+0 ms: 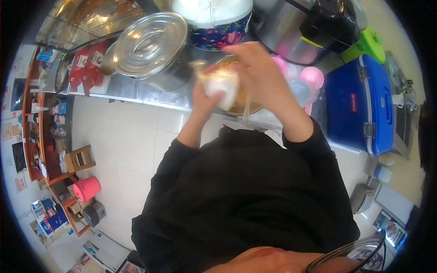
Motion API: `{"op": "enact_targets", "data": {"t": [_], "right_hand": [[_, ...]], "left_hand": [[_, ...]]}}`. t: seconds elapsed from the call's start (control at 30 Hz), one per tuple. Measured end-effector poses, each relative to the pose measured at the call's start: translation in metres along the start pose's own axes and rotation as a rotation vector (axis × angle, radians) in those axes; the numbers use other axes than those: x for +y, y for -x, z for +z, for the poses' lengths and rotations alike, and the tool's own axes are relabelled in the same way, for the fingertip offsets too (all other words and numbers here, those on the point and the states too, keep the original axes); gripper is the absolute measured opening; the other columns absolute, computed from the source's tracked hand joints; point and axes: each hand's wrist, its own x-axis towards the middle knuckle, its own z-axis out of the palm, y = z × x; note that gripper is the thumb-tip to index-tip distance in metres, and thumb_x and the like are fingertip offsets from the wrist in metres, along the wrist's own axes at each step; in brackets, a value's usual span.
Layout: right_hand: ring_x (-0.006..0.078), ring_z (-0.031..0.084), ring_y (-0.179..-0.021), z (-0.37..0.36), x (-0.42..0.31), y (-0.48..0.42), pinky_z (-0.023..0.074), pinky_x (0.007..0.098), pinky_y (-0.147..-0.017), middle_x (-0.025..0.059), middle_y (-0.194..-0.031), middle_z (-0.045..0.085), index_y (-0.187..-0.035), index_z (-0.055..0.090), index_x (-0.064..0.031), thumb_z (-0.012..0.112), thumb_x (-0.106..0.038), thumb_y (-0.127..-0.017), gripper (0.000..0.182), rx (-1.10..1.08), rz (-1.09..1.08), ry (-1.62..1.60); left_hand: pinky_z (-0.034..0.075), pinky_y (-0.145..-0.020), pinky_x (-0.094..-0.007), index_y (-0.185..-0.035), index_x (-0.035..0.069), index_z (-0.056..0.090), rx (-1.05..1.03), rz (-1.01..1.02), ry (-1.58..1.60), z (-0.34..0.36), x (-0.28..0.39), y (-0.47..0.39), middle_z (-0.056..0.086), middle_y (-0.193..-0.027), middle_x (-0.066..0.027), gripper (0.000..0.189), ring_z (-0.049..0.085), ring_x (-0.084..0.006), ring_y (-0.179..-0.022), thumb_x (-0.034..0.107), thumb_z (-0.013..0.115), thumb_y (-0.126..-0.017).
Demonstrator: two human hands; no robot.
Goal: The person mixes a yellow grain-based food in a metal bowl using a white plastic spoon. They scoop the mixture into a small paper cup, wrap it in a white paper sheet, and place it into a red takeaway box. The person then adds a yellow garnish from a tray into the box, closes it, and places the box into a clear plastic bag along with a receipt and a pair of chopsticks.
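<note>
My left hand (205,94) is closed around a white, wrapped-looking item (222,89), blurred by motion, with a shiny golden-brown top. A pale twisted end sticks out at its upper left. Against the item's right side is my right hand (254,73); its fingers are blurred, and whether they grip it cannot be told. Under both hands a round bowl (251,110) holds something orange-brown, partly hidden by the hands. Pale sticks, possibly chopsticks or tongs, lean over the bowl's near rim.
A lidded steel pot (150,47) stands left of the bowl, a floral container with white lid (220,27) behind it. Pink cups (312,77), a blue cooler box (358,105) and a black-lidded steel vessel (290,30) are at the right. The steel counter's edge (150,102) runs before me.
</note>
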Motion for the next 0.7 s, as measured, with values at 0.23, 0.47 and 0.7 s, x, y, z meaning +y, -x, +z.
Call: {"op": "enact_targets", "data": {"t": [0.23, 0.47, 0.7], "right_hand": [[0.0362, 0.059, -0.093, 0.009, 0.116, 0.054, 0.0462, 0.0448, -0.081, 0.0243, -0.097, 0.06, -0.106, 0.056, 0.0031, 0.048, -0.04, -0.09, 0.047, -0.355, 0.647, 0.538], [0.0345, 0.058, -0.098, 0.037, 0.062, 0.06, 0.0459, 0.0457, -0.081, 0.021, -0.108, 0.059, -0.106, 0.056, 0.0037, 0.053, -0.041, -0.086, 0.049, -0.303, 0.547, 0.73], [0.0338, 0.065, -0.082, 0.055, 0.059, 0.064, 0.0508, 0.0442, -0.07, 0.0183, -0.092, 0.064, -0.099, 0.056, 0.002, 0.055, -0.019, -0.081, 0.027, -0.57, 0.691, 0.68]], "left_hand": [[0.037, -0.103, -0.0409, -0.136, 0.008, 0.033, 0.325, -0.189, 0.557, -0.048, -0.025, 0.036, 0.045, -0.133, -0.009, 0.069, 0.045, -0.0249, -0.121, 0.06, 0.035, -0.091], [0.036, -0.104, -0.0398, -0.136, 0.009, 0.035, 0.483, 0.0, 0.573, -0.053, -0.054, 0.021, 0.044, -0.134, -0.0065, 0.078, 0.045, -0.0241, -0.122, 0.066, 0.047, -0.083], [0.034, -0.106, -0.0407, -0.14, 0.013, 0.03, 0.662, -0.031, 0.619, -0.029, -0.089, -0.006, 0.04, -0.139, -0.0075, 0.079, 0.04, -0.0247, -0.126, 0.068, 0.041, -0.084]]}}
